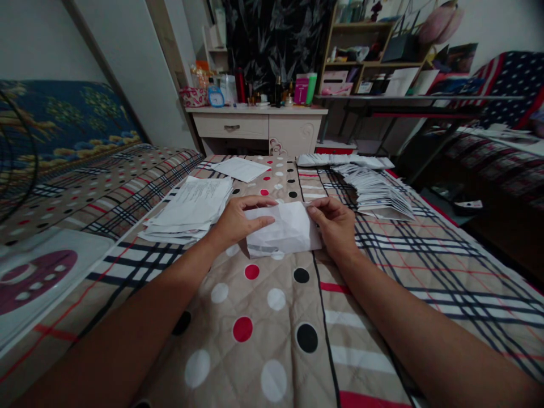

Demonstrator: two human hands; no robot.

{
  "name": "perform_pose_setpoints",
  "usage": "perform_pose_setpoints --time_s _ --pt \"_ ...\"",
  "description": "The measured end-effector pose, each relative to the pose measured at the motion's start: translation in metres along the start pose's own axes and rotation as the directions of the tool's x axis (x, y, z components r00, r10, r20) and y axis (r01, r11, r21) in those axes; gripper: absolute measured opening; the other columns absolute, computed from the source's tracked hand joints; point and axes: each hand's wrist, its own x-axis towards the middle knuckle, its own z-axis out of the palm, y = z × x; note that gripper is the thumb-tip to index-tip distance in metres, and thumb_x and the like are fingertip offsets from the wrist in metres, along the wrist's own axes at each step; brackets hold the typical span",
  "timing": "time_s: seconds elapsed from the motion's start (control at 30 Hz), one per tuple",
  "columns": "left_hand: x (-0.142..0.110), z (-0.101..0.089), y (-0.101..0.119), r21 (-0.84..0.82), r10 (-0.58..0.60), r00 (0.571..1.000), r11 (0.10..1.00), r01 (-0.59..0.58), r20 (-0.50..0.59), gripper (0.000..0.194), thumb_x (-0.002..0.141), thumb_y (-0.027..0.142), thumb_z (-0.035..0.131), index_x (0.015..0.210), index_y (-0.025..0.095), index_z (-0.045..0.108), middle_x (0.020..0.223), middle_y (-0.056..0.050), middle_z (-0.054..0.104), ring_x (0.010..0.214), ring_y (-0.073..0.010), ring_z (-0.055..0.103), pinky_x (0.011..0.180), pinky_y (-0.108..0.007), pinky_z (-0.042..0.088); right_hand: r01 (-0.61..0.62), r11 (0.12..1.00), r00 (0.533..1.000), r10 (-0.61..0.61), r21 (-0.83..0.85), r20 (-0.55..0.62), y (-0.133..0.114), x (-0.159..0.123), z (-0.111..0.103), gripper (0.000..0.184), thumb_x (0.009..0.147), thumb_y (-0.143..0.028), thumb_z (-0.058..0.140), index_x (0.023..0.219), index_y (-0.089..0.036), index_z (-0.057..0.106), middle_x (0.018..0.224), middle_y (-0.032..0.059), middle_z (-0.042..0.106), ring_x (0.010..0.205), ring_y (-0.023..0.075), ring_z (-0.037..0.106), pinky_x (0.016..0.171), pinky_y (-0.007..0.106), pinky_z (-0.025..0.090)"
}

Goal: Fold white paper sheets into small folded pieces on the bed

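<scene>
A folded white paper [284, 229], perhaps an envelope, is held between both hands just above the dotted bedspread [263, 294]. My left hand [242, 218] grips its left side, the thumb on the near face and the fingers behind the top edge. At its upper right corner, my right hand [335, 224] pinches the paper between thumb and fingers. A stack of printed sheets [191, 204] lies to the left of my left hand. Beyond my right hand rests a fanned row of folded white papers [378, 190].
A thin white paper pile [242, 168] and a long white bundle [340, 160] lie at the bed's far end. A dresser [229, 126] with bottles stands behind. A clear plastic package [46, 277] sits at the left, and a desk [416, 99] stands at the back right.
</scene>
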Motion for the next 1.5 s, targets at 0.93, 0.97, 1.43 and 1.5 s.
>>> perform_pose_setpoints --time_s 0.93,0.97,1.43,1.5 --pt "0.003 -0.001 -0.016 -0.205 -0.159 0.978 0.97 0.13 -0.133 0.03 0.073 0.046 0.074 0.071 0.016 0.077 0.081 -0.004 0.074 0.075 -0.0178 0.063 0.066 -0.025 0.047 -0.16 0.982 0.983 0.168 0.097 -0.08 0.001 0.002 -0.002 0.018 0.065 -0.033 0.076 0.064 -0.018 0.067 0.059 -0.0026 0.058 0.055 0.0109 0.047 0.056 0.026 0.038" --pt "0.003 -0.001 -0.017 -0.23 -0.192 0.97 0.961 0.155 -0.148 0.031 0.071 0.046 0.075 0.073 0.016 0.077 0.08 -0.004 0.075 0.074 -0.0174 0.063 0.065 -0.025 0.047 -0.146 0.985 0.983 0.155 0.089 -0.095 0.002 0.003 -0.002 0.018 0.065 -0.032 0.076 0.063 -0.017 0.067 0.059 -0.0027 0.059 0.055 0.0108 0.047 0.057 0.026 0.039" --pt "0.003 0.002 -0.025 -0.426 -0.379 0.903 0.865 0.266 -0.204 0.037 0.051 0.036 0.09 0.078 0.014 0.077 0.078 -0.006 0.075 0.07 -0.0153 0.065 0.068 -0.026 0.05 -0.099 0.995 0.973 0.099 0.009 -0.208 0.0 0.003 -0.002 0.018 0.063 -0.03 0.076 0.064 -0.016 0.066 0.062 -0.0019 0.062 0.058 0.0107 0.051 0.058 0.024 0.041" --pt "0.003 0.001 -0.024 -0.415 -0.358 0.912 0.875 0.251 -0.202 0.037 0.053 0.035 0.089 0.08 0.014 0.076 0.079 -0.006 0.075 0.07 -0.0148 0.065 0.068 -0.025 0.05 -0.095 0.995 0.972 0.096 0.015 -0.212 0.001 0.004 -0.001 0.019 0.062 -0.03 0.077 0.066 -0.017 0.063 0.064 -0.0019 0.062 0.059 0.0109 0.052 0.058 0.024 0.042"
